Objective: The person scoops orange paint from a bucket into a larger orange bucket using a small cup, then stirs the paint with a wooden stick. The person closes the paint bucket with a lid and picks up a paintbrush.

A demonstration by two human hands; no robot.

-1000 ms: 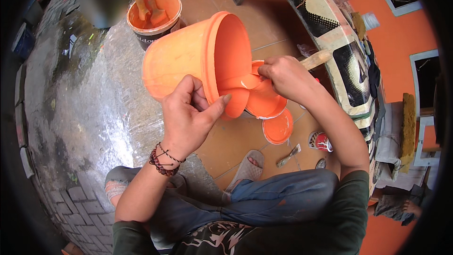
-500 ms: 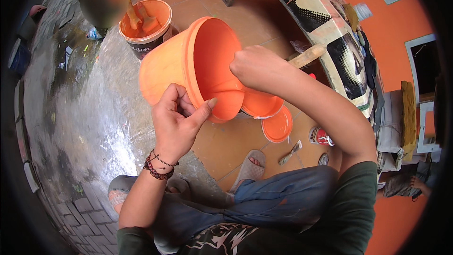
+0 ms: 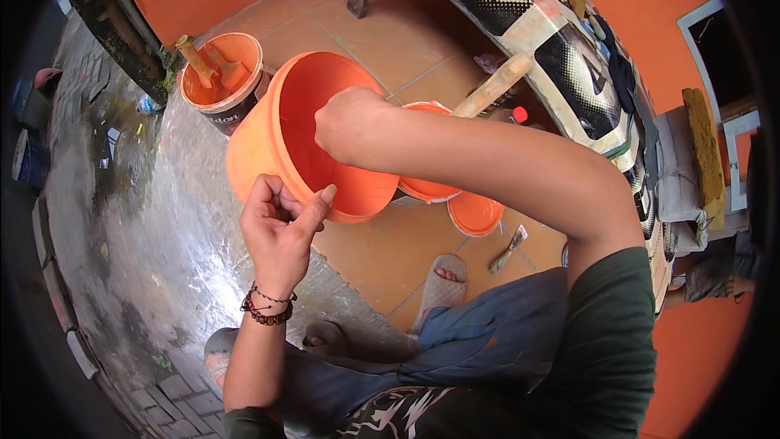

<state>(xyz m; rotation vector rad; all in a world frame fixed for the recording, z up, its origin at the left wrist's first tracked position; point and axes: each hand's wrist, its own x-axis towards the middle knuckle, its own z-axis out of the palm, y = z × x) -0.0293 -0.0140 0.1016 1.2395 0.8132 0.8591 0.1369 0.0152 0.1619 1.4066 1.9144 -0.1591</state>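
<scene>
My left hand (image 3: 280,228) grips the rim of a large orange bucket (image 3: 252,154), thumb outside the mouth and fingers curled against the wall. The bucket is tilted, its mouth toward me and to the right. Inside that mouth is my right hand (image 3: 353,126), closed in a fist near the inner wall; whatever it holds is hidden. Just right of the tilted bucket stands a smaller bucket of orange paint (image 3: 426,187), partly covered by my right forearm. A wooden stick (image 3: 496,85) slants up beside it, its lower end hidden behind the forearm.
At the far left stands a black-labelled paint bucket (image 3: 244,110) with orange-coated brushes (image 3: 227,69). A round orange lid or tub (image 3: 475,213) and a flat-bladed tool (image 3: 509,249) lie on the tiles. A black-and-cream patterned bench (image 3: 561,73) stands at the right.
My right hand has gone left and deeper into the bucket's mouth. The bucket has shifted slightly left and down in view, my left hand still on its rim. The whole view has also shifted.
</scene>
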